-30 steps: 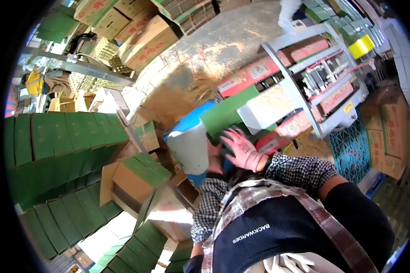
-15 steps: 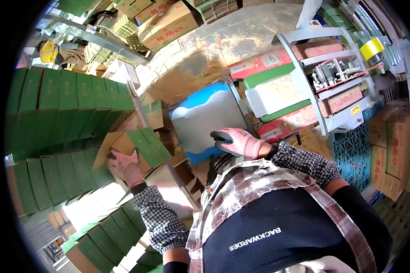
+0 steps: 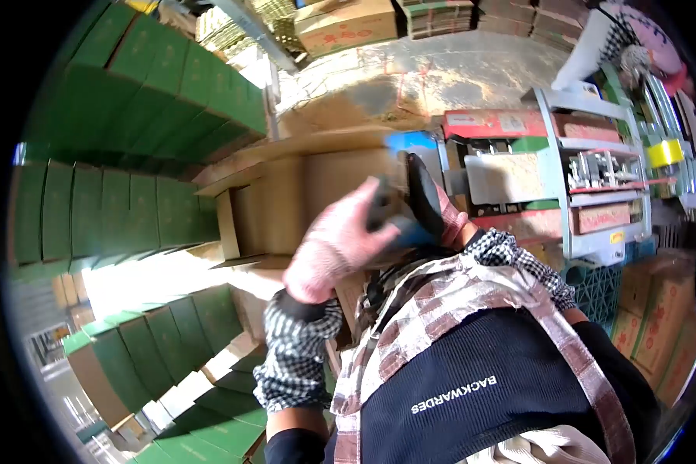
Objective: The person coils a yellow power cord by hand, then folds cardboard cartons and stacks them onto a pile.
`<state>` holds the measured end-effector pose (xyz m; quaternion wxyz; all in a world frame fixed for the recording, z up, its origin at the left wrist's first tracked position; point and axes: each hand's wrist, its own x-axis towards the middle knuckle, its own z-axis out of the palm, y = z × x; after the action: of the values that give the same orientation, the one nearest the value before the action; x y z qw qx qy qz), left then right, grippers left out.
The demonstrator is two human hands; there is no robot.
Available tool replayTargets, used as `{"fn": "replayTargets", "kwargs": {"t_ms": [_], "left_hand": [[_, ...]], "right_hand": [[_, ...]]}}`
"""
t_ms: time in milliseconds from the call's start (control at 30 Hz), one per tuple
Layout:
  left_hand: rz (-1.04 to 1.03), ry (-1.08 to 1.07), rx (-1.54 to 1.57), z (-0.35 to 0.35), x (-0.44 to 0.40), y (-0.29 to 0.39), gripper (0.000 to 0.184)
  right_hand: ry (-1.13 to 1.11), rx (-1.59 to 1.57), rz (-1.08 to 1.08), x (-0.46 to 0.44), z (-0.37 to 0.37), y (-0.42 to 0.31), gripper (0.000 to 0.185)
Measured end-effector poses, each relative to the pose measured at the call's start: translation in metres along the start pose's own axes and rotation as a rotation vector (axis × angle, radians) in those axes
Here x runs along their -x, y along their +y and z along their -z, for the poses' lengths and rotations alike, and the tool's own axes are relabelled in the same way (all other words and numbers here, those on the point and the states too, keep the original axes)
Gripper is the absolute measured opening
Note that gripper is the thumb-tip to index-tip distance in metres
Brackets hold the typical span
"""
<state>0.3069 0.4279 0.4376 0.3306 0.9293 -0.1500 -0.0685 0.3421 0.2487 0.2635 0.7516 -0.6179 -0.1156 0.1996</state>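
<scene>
An open brown carton [image 3: 271,205] lies in front of me, its inside facing up, covering most of the blue-and-grey work surface [image 3: 419,145]. My left hand [image 3: 348,236], in a pink glove with a dark palm, is over the carton's right part, thumb and fingers apart. Beside it my right hand [image 3: 435,201], gloved alike, stands on edge with fingers stretched out, against or close to the carton's right end. Motion blurs the left hand and carton, so contact there is unclear.
Green cartons [image 3: 116,209] are stacked at the left, with more at lower left [image 3: 155,340]. A red-sided machine with a grey frame [image 3: 564,178] stands at the right. Behind it is another person [image 3: 646,46]. Brown cartons [image 3: 653,309] sit at lower right.
My left hand has moved right from the carton at the left, towards my right hand. The open carton now covers the work surface. My right hand has turned upright. The view has swung left.
</scene>
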Motion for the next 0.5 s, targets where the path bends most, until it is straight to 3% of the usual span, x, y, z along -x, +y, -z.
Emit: {"fn": "replayTargets", "kwargs": {"t_ms": [33, 100, 133, 167, 200, 233, 267, 300, 333, 400, 433, 500], "left_hand": [[0.013, -0.137, 0.056, -0.013, 0.003, -0.007, 0.073], [0.245, -0.472, -0.512, -0.040, 0.011, -0.034, 0.086], [0.308, -0.631, -0.531, -0.052, 0.015, -0.059, 0.080], [0.353, -0.727, -0.434, -0.082, 0.020, -0.109, 0.074], [0.371, -0.692, -0.389, -0.097, 0.020, -0.138, 0.075], [0.385, -0.656, -0.344, -0.107, 0.014, -0.161, 0.075], [0.397, -0.619, -0.301, -0.110, 0.004, -0.171, 0.076], [0.357, -0.371, -0.495, -0.103, -0.011, -0.153, 0.081], [0.416, -0.177, -0.445, -0.111, -0.009, -0.157, 0.084], [0.526, 0.221, -0.329, -0.151, 0.003, -0.194, 0.088], [0.637, 0.273, 0.188, -0.203, 0.007, -0.270, 0.088], [0.761, 0.105, 0.252, -0.191, -0.005, -0.226, 0.082]], "right_hand": [[-0.049, 0.237, 0.124, -0.009, 0.014, 0.027, 0.077], [0.124, 0.971, -0.120, -0.012, 0.023, 0.040, 0.075], [0.226, 1.335, -0.254, -0.014, 0.029, 0.039, 0.074], [0.045, 1.413, -0.311, -0.017, 0.036, 0.037, 0.072], [-0.141, 1.478, -0.377, -0.017, 0.039, 0.033, 0.071], [-0.209, 1.566, -0.273, -0.024, 0.044, 0.023, 0.062], [-0.236, 1.353, -0.408, -0.050, 0.048, 0.004, 0.057], [-0.144, 1.118, -0.427, -0.063, 0.040, -0.035, 0.054], [-0.056, 0.882, -0.443, -0.072, 0.028, -0.066, 0.052], [0.265, 1.080, 0.338, -0.081, 0.015, -0.069, 0.056], [0.357, 1.150, 0.391, -0.077, 0.013, -0.063, 0.066], [0.134, 1.409, 0.201, -0.048, 0.032, 0.012, 0.070]]}}
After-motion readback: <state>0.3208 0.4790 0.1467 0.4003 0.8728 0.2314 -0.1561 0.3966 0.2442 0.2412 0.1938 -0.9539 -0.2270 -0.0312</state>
